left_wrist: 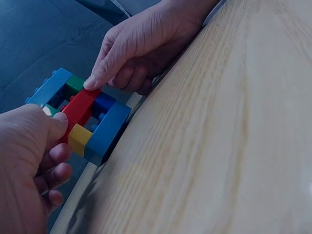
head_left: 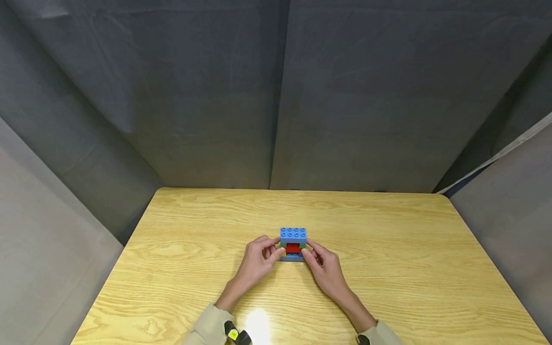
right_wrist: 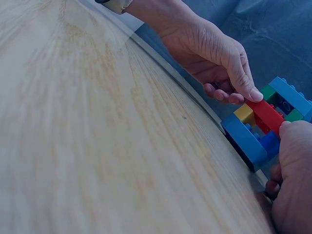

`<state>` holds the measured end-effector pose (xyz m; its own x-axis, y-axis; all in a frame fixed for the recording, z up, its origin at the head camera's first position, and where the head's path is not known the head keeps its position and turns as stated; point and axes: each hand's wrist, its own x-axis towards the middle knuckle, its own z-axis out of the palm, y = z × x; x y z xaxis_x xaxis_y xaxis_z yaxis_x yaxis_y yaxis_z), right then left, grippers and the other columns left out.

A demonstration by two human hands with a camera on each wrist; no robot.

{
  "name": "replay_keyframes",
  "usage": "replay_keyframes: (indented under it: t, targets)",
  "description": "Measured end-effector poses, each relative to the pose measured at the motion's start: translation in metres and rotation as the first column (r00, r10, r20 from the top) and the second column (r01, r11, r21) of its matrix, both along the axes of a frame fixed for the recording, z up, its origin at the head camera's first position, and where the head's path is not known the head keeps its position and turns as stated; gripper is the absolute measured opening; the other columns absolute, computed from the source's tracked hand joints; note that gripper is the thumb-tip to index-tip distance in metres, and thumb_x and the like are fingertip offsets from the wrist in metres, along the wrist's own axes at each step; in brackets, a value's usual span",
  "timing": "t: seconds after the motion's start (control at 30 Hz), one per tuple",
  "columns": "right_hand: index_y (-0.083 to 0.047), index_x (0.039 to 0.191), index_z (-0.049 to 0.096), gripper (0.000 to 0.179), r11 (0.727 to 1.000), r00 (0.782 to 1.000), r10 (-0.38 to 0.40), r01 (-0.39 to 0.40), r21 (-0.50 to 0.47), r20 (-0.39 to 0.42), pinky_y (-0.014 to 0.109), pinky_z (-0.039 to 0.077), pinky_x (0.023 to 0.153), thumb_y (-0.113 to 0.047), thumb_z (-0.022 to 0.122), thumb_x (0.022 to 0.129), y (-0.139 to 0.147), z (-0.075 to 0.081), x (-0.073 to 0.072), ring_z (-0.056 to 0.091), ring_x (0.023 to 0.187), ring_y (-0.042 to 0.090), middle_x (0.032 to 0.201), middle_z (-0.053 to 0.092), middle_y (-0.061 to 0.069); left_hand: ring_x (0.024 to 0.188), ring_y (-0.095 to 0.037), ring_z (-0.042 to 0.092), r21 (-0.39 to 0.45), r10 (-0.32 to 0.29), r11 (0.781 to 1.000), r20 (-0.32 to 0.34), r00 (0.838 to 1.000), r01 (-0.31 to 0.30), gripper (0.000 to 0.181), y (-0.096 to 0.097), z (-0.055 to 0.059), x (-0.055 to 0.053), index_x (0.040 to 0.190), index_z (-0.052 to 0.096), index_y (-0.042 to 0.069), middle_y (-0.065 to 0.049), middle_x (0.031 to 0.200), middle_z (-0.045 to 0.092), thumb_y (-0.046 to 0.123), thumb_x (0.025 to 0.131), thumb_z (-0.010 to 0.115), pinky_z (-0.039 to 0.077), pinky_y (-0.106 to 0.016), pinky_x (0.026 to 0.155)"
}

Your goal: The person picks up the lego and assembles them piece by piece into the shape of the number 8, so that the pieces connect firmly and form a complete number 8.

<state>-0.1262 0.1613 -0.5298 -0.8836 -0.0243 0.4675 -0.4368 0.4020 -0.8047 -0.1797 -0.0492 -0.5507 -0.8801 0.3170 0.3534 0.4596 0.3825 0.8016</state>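
A small tower of toy building bricks stands upright between my two hands. Its top is a long light-blue brick (head_left: 293, 234) with studs, and a blue brick (left_wrist: 108, 127) forms the base. Between them are a long red brick (right_wrist: 265, 116), two green bricks (left_wrist: 74, 85), a yellow brick (left_wrist: 79, 139) and a dark-blue brick (right_wrist: 269, 143), with gaps in the middle. My left hand (head_left: 255, 263) pinches the tower's left side, thumb on the red brick's near face. On the opposite side my right hand (head_left: 327, 272) pinches it likewise. The tower's back is hidden in the head view.
The wooden table (head_left: 194, 230) has light grain and a bright reflection near its front. Dark grey curtains (head_left: 207, 96) hang behind it, and paler grey panels (head_left: 47, 239) flank both sides. Both forearms wear beige sleeves (head_left: 209, 326) with dark straps.
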Motion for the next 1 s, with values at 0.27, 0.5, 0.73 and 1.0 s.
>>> replay_keyframes:
  t: [0.27, 0.5, 0.73, 1.0]
  targets:
    - [0.012, 0.124, 0.069, 0.028, 1.0, 1.0, -0.015, 0.015, -0.005, -0.005, 0.018, 0.035, 0.053, 0.006, 0.068, 0.097, 0.002, -0.013, -0.006, 0.041, 0.059, 0.005, 0.068, 0.055, 0.007, 0.064, -0.004, 0.05, 0.007, 0.003, 1.0, 0.006, 1.0, -0.003, 0.031, 0.001, 0.0, 0.001, 0.118, 0.077, -0.001, 0.007, 0.078, 0.06, 0.02, 0.096, 0.079, 0.042, -0.019, 0.056]
    - [0.009, 0.13, 0.067, 0.032, 1.0, 1.0, -0.021, 0.021, 0.007, -0.004, 0.019, 0.036, 0.052, 0.001, 0.068, 0.099, 0.009, -0.041, -0.016, 0.041, 0.06, 0.004, 0.071, 0.055, 0.0, 0.064, -0.005, 0.05, 0.012, 0.003, 1.0, 0.019, 1.0, -0.003, 0.031, 0.001, 0.0, 0.002, 0.118, 0.077, -0.001, 0.008, 0.079, 0.061, 0.022, 0.097, 0.077, 0.043, -0.02, 0.056]
    - [0.006, 0.137, 0.064, 0.036, 0.999, 1.0, 0.003, -0.003, 0.05, 0.015, 0.021, 0.039, 0.055, -0.006, 0.065, 0.103, 0.014, -0.044, -0.015, 0.042, 0.062, 0.002, 0.074, 0.052, -0.009, 0.064, -0.008, 0.051, 0.022, -0.004, 1.0, 0.036, 0.999, 0.003, 0.033, 0.004, 0.001, 0.005, 0.122, 0.074, -0.004, 0.005, 0.081, 0.063, 0.018, 0.099, 0.075, 0.041, -0.019, 0.056]
    - [0.008, 0.132, 0.067, 0.034, 0.995, 0.998, -0.03, 0.035, 0.094, -0.058, 0.02, 0.038, 0.052, -0.005, 0.068, 0.101, 0.014, -0.045, -0.014, 0.042, 0.061, 0.001, 0.071, 0.051, -0.009, 0.066, -0.007, 0.05, 0.011, -0.02, 1.0, 0.057, 0.998, 0.019, 0.032, 0.005, -0.004, 0.006, 0.126, 0.072, -0.005, 0.004, 0.082, 0.062, 0.011, 0.098, 0.075, 0.041, -0.018, 0.056]
